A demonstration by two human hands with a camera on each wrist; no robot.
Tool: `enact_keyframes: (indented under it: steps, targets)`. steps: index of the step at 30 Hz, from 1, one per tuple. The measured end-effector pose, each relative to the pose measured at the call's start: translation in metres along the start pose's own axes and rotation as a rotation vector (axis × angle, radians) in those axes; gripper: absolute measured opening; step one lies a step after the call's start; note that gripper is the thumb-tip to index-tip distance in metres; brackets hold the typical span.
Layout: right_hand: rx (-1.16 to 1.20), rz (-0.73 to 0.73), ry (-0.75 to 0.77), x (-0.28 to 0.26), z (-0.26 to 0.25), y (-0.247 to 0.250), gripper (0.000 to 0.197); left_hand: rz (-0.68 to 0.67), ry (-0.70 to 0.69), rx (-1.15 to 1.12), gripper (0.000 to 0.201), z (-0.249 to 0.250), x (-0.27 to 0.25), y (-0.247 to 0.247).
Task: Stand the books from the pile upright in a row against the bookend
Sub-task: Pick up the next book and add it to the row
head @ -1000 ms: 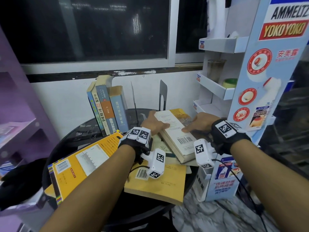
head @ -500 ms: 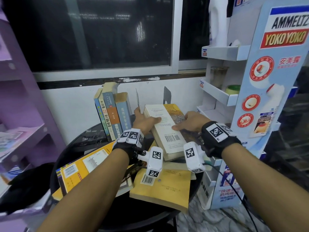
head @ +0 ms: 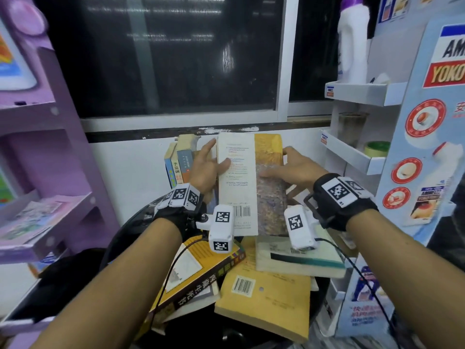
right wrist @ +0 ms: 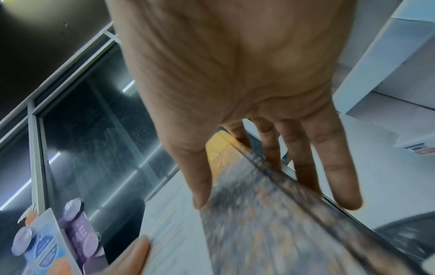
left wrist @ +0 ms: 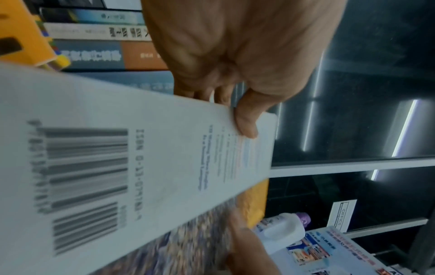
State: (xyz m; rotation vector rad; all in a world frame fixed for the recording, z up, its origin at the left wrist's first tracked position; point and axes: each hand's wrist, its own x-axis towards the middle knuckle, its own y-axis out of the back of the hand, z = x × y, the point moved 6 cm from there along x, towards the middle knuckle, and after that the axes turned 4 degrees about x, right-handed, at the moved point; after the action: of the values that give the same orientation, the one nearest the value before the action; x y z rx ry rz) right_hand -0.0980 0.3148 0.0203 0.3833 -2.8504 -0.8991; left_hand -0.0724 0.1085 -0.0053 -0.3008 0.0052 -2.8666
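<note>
Both hands hold one thick book [head: 236,182] with a white and painted cover, raised nearly upright above the pile. My left hand [head: 210,159] grips its left edge, thumb [left wrist: 247,119] pressed on the white cover [left wrist: 132,167]. My right hand [head: 292,165] grips the right edge, its thumb on the painted cover [right wrist: 259,223] and its fingers behind. Just left of the held book, three books [head: 178,165] stand in a row by the wall. The bookend is hidden behind the held book. Below lie a yellow book [head: 264,298], an orange book [head: 201,268] and a green-edged book [head: 302,258].
The pile rests on a round black table [head: 120,238]. A white display rack [head: 362,157] stands close on the right, with a printed carton [head: 364,298] below it. A purple shelf unit [head: 50,147] flanks the left. A dark window spans the wall behind.
The book has come up off the pile, from lying flat to nearly upright, carried by both hands toward the wall beside the standing row.
</note>
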Motion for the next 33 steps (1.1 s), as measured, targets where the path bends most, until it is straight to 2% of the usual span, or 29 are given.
enact_keyframes:
  steps: [4, 10, 17, 21, 26, 28, 30, 33]
  targets:
    - [0.132, 0.013, 0.107, 0.005, -0.03, 0.021, 0.063, -0.11, -0.054, -0.085, 0.057, 0.016, -0.002, 0.006]
    - [0.126, -0.14, 0.237, 0.0, -0.065, 0.034, 0.051, -0.247, -0.132, -0.208, 0.055, 0.033, 0.005, 0.008]
    - [0.148, -0.058, 0.286, 0.007, -0.07, 0.029, 0.049, -0.296, -0.16, -0.191, 0.055, 0.037, 0.02, 0.009]
    - [0.147, 0.062, 0.305, 0.012, -0.072, 0.028, 0.048, -0.223, -0.18, -0.13, 0.051, 0.033, 0.031, 0.012]
    - [0.03, 0.151, 0.339, 0.017, -0.077, 0.031, 0.051, 0.025, -0.285, 0.255, 0.032, 0.025, 0.048, 0.031]
    - [-0.017, 0.194, 0.353, 0.019, -0.079, 0.034, 0.054, 0.049, -0.33, 0.484, 0.035, 0.016, 0.052, 0.038]
    - [-0.047, 0.232, 0.359, 0.022, -0.08, 0.037, 0.054, 0.04, -0.389, 0.807, 0.037, 0.008, 0.052, 0.039]
    - [-0.068, 0.28, 0.372, 0.028, -0.08, 0.037, 0.056, 0.048, -0.56, 1.221, 0.038, 0.002, 0.049, 0.034]
